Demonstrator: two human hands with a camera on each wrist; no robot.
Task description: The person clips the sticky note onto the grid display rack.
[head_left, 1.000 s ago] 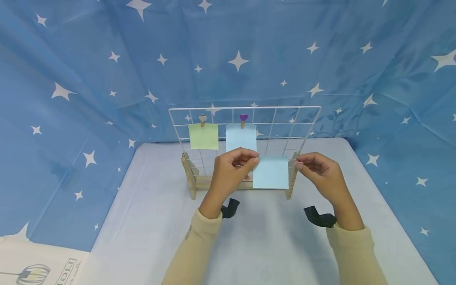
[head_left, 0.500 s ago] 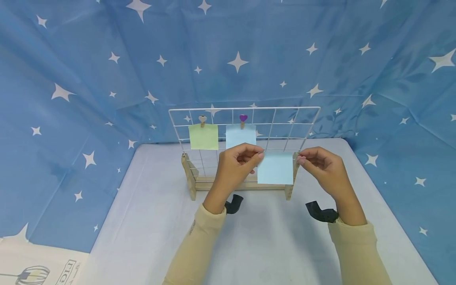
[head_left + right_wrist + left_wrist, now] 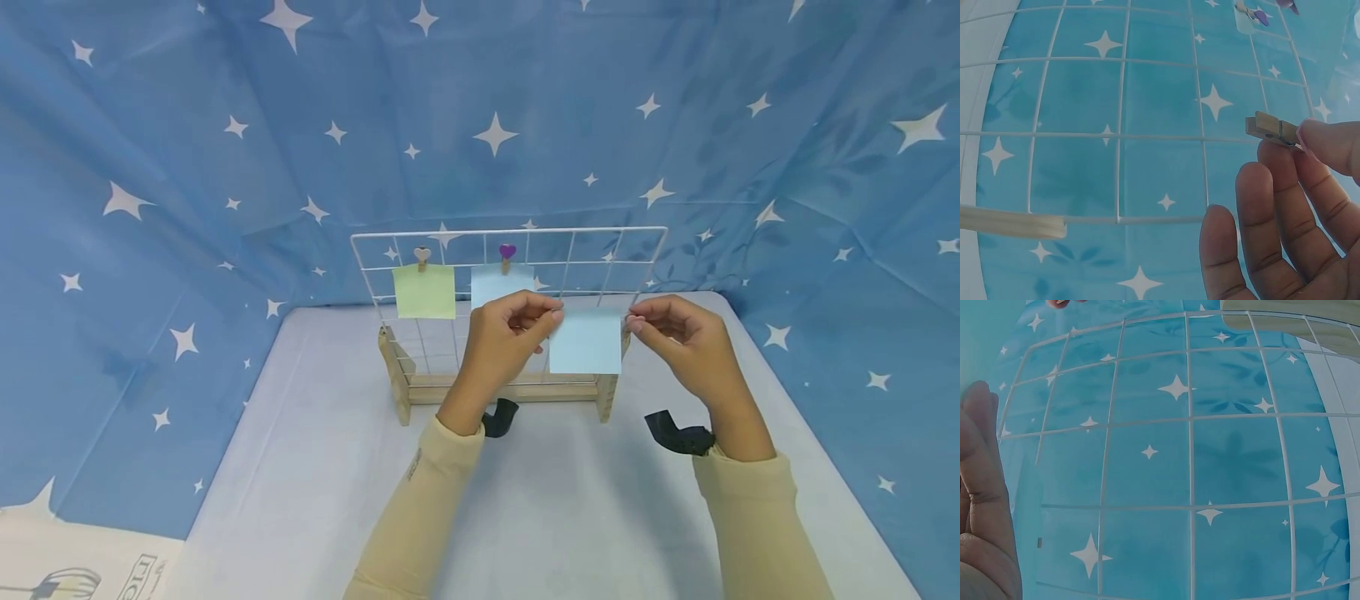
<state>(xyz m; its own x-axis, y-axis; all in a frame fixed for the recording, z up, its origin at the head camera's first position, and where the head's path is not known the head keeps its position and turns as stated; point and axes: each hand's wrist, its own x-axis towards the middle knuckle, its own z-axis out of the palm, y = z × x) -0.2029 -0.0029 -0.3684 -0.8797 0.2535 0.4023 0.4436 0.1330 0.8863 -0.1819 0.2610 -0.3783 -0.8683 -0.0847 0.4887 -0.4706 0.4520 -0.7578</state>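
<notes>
In the head view my left hand [image 3: 504, 333] pinches a light blue sheet of paper [image 3: 585, 346] by its upper left corner, holding it up before a white wire grid rack [image 3: 607, 227]. My right hand [image 3: 686, 342] is just right of the sheet. Between its thumb and index finger it grips a small wooden clothespin [image 3: 1266, 127], clearest in the right wrist view. On the rack hang a green sheet [image 3: 424, 293], under a clothespin with a whitish heart [image 3: 422, 255], and another blue sheet [image 3: 498, 282], under one with a purple heart [image 3: 507, 252]. My left hand partly covers that blue sheet.
Wooden feet [image 3: 606, 398] and a crossbar carry the rack on a white-covered table [image 3: 300, 467]. Behind it hangs a blue curtain [image 3: 450, 92] with white stars. A printed cloth [image 3: 97, 567] lies at the lower left. Each wrist wears a black mount [image 3: 678, 435].
Both hands have moved up and slightly right, carrying the blue sheet and the clothespin higher before the rack. The sheets on the rack still hang there.
</notes>
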